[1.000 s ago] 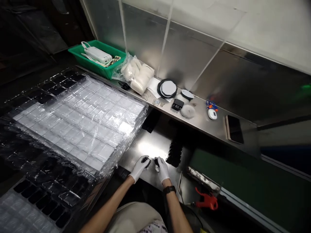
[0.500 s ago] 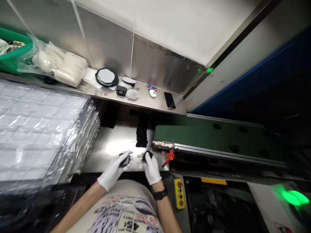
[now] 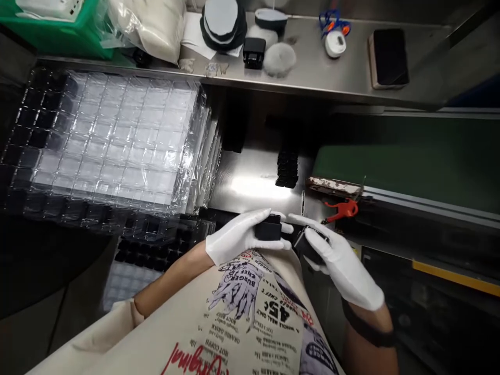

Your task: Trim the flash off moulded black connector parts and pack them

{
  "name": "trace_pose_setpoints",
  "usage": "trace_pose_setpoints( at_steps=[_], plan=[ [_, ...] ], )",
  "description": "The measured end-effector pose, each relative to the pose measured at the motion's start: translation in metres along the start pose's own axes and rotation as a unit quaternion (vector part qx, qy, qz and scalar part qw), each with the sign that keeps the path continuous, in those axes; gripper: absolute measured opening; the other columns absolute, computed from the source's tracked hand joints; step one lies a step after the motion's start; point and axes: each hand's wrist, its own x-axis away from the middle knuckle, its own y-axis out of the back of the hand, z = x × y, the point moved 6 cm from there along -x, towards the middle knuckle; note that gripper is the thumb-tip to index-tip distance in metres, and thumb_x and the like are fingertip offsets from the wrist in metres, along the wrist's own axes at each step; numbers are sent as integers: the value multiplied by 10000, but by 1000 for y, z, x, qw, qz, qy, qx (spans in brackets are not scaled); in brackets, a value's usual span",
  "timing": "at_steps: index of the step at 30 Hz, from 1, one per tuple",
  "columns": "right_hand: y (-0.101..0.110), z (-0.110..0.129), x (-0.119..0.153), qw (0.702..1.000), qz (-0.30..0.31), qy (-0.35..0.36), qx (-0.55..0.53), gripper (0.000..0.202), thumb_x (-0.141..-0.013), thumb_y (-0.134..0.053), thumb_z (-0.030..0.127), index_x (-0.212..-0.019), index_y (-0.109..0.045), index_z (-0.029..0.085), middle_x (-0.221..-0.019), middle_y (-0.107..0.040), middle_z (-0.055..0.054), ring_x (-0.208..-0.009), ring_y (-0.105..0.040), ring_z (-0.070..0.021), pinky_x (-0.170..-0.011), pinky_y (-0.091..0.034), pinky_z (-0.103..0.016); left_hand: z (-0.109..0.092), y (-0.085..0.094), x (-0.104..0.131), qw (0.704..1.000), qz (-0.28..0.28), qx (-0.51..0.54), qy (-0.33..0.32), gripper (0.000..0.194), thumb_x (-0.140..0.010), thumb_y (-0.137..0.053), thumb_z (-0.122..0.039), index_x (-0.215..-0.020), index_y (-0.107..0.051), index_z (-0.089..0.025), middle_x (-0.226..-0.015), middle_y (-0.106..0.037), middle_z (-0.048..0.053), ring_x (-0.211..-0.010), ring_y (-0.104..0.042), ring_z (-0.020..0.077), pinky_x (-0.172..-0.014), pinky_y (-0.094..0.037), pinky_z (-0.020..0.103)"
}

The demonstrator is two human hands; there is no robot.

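Note:
White gloves cover both of my hands, held close together in front of my shirt. My left hand (image 3: 250, 234) grips a small black rectangular plastic piece (image 3: 268, 229) between thumb and fingers. In my right hand (image 3: 332, 247) is another black plastic piece (image 3: 310, 244), tilted, with my thumb across it; part of it is hidden by the glove. The two pieces are apart. Beyond my hands, a row of black pieces (image 3: 287, 169) is lined up on the steel work surface (image 3: 242, 179).
Clear plastic trays (image 3: 117, 140) are stacked at left; a tray of black pieces (image 3: 152, 252) lies lower. At right are a green conveyor belt (image 3: 390, 161) and a red air gun (image 3: 344, 209). The shelf (image 3: 312, 78) bears a phone (image 3: 388, 57) and a green basket (image 3: 58, 34).
The view has tilted down and come closer, so the shelf and trays show larger. My hands have drawn back from over the steel surface toward my body, each still holding its black piece.

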Motion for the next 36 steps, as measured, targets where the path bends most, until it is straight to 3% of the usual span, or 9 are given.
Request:
trace_pose_setpoints(
  at_steps=[7, 10, 14, 19, 23, 27, 30, 33, 36],
  plan=[
    [-10, 9, -5, 992, 92, -52, 69, 679, -1037, -671, 720, -1562, -678, 290, -724, -629, 15, -565, -425, -84, -472, -268, -191, 7, -3, 6, 999, 20, -13, 48, 471, -1147, -617, -451, -1442, -738, -105, -1346, -791, 240, -1158, -832, 319, -1117, -642, 439],
    [-10, 10, -1, 991, 96, -58, 77, 731, -1033, -676, 722, -1610, -617, 277, -640, -603, 39, -502, -404, -77, -458, -287, -191, 7, -7, 8, 999, 12, -23, 41, 464, -1148, -617, -457, -1433, -746, -114, -1370, -783, 238, -1161, -833, 319, -1118, -648, 440],
    [5, 17, 12, 998, 16, -28, 49, 748, -981, -738, 726, -1563, -619, 271, -709, -696, 8, -479, -529, -110, -446, -423, -218, 1, -15, 15, 999, -19, -44, 24, 467, -1137, -646, -461, -1453, -715, -125, -1429, -755, 242, -1164, -834, 335, -1120, -653, 478],
    [22, 20, 28, 998, -53, 14, 23, 590, -919, -813, 701, -1278, -735, 239, -676, -681, 8, -467, -581, -134, -445, -504, -250, -11, -27, 21, 996, -26, -80, -3, 516, -1106, -691, -507, -1516, -684, -194, -1534, -705, 200, -1135, -842, 311, -1148, -639, 513],
    [13, 18, 34, 997, -49, 47, -32, 475, -944, -820, 643, -1184, -738, 241, -763, -756, -33, -513, -649, -160, -452, -522, -263, -16, -32, 17, 995, -29, -99, -9, 549, -1097, -690, -539, -1532, -688, -205, -1536, -704, 189, -1196, -817, 314, -1161, -624, 532],
    [-9, 23, 37, 993, -26, 76, -82, 447, -995, -761, 650, -1210, -734, 260, -843, -812, -69, -570, -694, -192, -485, -561, -305, -18, -30, 11, 981, -68, -181, -19, 517, -1097, -682, -557, -1504, -727, -241, -1530, -720, 143, -1452, -670, 340, -1222, -564, 528],
    [-21, 26, 37, 999, -5, 46, -22, 469, -971, -771, 695, -1163, -769, 267, -708, -761, -39, -524, -679, -199, -495, -579, -327, -20, -29, 8, 970, -82, -226, -42, 497, -1103, -666, -566, -1464, -759, -238, -1476, -756, 133, -1485, -637, 348, -1260, -513, 537],
    [-8, 33, 40, 992, -82, 46, 80, 430, -950, -804, 679, -1091, -800, 272, -707, -758, -40, -508, -656, -184, -509, -577, -327, -19, -28, 6, 970, -89, -220, -52, 512, -1083, -691, -580, -1434, -776, -217, -1485, -749, 147, -1472, -644, 359, -1253, -509, 548],
    [6, 37, 45, 981, -153, 69, 95, 391, -962, -799, 655, -1076, -804, 281, -885, -821, -75, -566, -686, -193, -505, -574, -332, -17, -27, 8, 974, -91, -200, -49, 527, -1075, -703, -586, -1444, -769, -214, -1485, -748, 151, -1438, -670, 353, -1250, -510, 543]
  ],
)
